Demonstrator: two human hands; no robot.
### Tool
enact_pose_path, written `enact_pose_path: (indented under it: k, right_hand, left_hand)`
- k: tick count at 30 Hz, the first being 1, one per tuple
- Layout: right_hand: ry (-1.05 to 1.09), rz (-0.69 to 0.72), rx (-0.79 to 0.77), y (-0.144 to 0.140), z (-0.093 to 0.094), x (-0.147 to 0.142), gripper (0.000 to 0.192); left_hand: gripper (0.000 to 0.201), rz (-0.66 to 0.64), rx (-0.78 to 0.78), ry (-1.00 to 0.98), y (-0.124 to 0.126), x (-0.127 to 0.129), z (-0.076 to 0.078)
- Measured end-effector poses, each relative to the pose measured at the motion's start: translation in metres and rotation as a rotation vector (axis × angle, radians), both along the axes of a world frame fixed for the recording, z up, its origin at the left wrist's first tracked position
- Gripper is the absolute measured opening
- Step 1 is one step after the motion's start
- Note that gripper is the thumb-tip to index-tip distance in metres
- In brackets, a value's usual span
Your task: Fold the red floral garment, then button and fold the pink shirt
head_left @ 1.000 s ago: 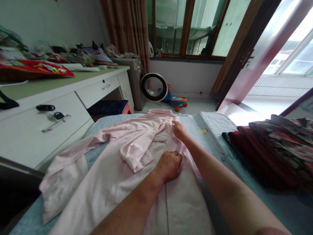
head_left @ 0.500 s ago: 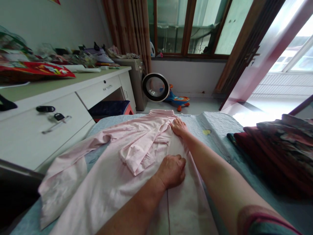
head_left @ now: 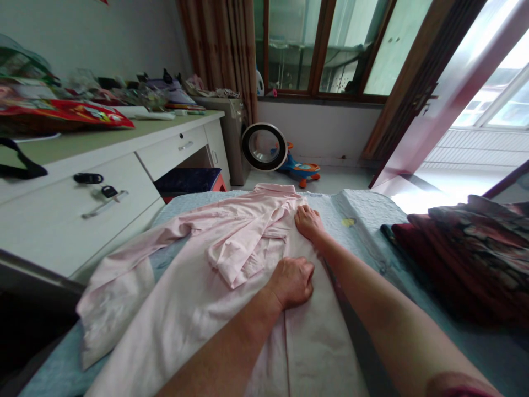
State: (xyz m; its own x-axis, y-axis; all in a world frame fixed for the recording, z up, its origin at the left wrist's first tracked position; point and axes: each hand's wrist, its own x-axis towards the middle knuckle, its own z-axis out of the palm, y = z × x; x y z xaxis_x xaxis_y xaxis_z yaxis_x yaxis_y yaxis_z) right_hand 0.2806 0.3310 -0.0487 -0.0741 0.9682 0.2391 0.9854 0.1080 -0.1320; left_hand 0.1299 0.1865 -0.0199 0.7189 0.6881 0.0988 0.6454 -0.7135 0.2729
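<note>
No text, label, brand, number or sign can be read anywhere in the head view. The red packet (head_left: pixel 78 113) on the desk (head_left: pixel 103 149) carries coloured printing, but it is too small and blurred to make out any letters. The clutter further along the desk top shows no legible writing either. The pink shirt (head_left: pixel 231 259) spread on the bed bears no visible tag or print, and the small yellow mark (head_left: pixel 348 222) on the blue bedcover (head_left: pixel 367 220) is a shape, not readable lettering.
</note>
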Motion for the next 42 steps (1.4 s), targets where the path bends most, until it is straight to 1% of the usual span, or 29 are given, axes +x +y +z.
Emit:
enact_pose_path:
  k: [4,7,9,11,13,16,18,20,23,26,28,30,36,42]
  right_hand:
    - [-0.027,0.063,-0.089,-0.028,0.005,0.007,0.032]
    - [-0.030,0.084,-0.181,-0.049,0.010,0.011,0.033]
    - [-0.029,0.104,-0.221,-0.063,0.010,0.012,0.034]
    - [-0.025,0.102,-0.218,-0.078,0.005,0.011,0.038]
    - [-0.021,0.066,-0.178,-0.091,-0.002,0.009,0.043]
    - [-0.017,0.021,-0.139,-0.101,-0.008,0.005,0.049]
    - [-0.015,0.017,-0.146,-0.103,-0.007,0.003,0.050]
    - [-0.013,0.016,-0.150,-0.105,-0.004,0.001,0.050]
    - [-0.013,0.017,-0.126,-0.113,0.001,-0.001,0.051]
    - [-0.006,0.046,-0.136,-0.128,0.003,-0.002,0.053]
    - [-0.006,0.077,-0.170,-0.140,0.004,-0.002,0.056]
    - [-0.016,0.104,-0.199,-0.152,0.004,-0.001,0.059]
    - [-0.035,0.153,-0.232,-0.186,0.006,-0.001,0.062]
    - [-0.042,0.156,-0.230,-0.219,0.004,-0.005,0.064]
  left_hand:
    - [0.012,0.002,0.003,-0.026,0.000,-0.002,-0.001]
    - [0.015,0.008,-0.032,-0.044,-0.002,-0.003,0.001]
    - [0.019,0.006,-0.060,-0.031,-0.003,-0.003,0.003]
    - [0.022,-0.006,-0.069,-0.012,-0.005,-0.003,0.005]
    - [0.021,-0.023,-0.060,-0.010,-0.007,-0.003,0.006]
    - [0.019,-0.028,-0.054,-0.045,-0.008,-0.004,0.006]
    - [0.020,0.002,-0.039,-0.109,-0.006,-0.005,0.005]
    - [0.019,0.061,0.017,-0.202,-0.002,-0.006,0.002]
    - [0.022,0.158,0.108,-0.294,0.007,-0.008,-0.007]
    - [0.030,0.209,0.123,-0.277,0.014,-0.009,-0.019]
    - [0.033,0.208,0.124,-0.248,0.016,-0.009,-0.026]
    - [0.034,0.193,0.123,-0.229,0.017,-0.009,-0.029]
    - [0.030,0.202,0.092,-0.244,0.019,-0.010,-0.027]
    - [0.027,0.216,0.118,-0.216,0.016,-0.007,-0.025]
